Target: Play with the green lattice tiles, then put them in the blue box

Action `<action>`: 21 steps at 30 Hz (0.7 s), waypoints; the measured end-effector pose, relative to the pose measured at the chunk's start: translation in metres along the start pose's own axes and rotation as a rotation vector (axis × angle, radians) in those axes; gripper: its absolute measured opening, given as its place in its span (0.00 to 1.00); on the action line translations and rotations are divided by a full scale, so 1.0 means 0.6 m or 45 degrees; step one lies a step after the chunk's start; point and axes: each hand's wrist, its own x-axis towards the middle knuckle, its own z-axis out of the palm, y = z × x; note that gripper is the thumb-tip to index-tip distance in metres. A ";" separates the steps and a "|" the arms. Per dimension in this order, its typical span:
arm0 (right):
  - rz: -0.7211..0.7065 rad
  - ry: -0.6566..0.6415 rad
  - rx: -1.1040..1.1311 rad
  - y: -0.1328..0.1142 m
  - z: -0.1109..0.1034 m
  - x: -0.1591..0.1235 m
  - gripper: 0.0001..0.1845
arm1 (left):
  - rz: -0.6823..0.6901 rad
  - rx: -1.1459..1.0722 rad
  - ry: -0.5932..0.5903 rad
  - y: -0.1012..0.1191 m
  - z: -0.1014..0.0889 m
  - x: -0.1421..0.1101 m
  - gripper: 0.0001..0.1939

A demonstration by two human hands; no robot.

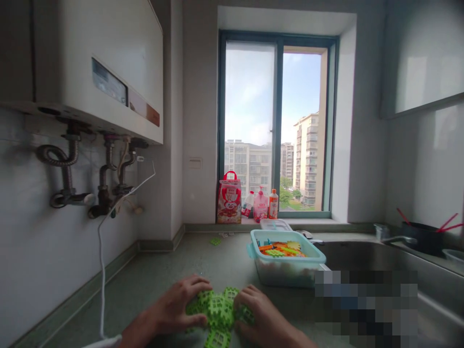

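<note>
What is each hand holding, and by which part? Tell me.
The left hand holds the cluster of green pieces by its left side; the right hand holds it by its right side.

bright green latticed pieces [222, 316], pale aqua tub [286, 276], grey-green countertop [159, 265], red-and-white bag [229, 209]

One view only, worn on the head. Looks from above the near side of the counter [159, 278], facing forward to the window [279, 128] and slightly down. Wide field: water heater [121, 72] at left edge, sink [350, 249] at right. Left hand [184, 299] and right hand [258, 309] closest, low in frame, forearms entering from the bottom edge; window well beyond.
</note>
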 end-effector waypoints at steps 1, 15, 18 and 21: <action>-0.010 -0.002 -0.008 -0.002 -0.001 -0.001 0.25 | 0.021 0.002 0.015 -0.004 -0.002 -0.001 0.34; -0.179 0.010 -0.095 -0.007 -0.014 -0.015 0.26 | 0.036 0.120 -0.027 -0.020 -0.014 0.005 0.27; -0.265 0.054 -0.112 0.004 -0.016 -0.015 0.27 | 0.008 0.174 -0.033 -0.035 -0.022 0.005 0.24; -0.332 0.096 -0.096 0.013 -0.018 -0.016 0.28 | -0.064 0.225 -0.019 -0.053 -0.027 0.003 0.20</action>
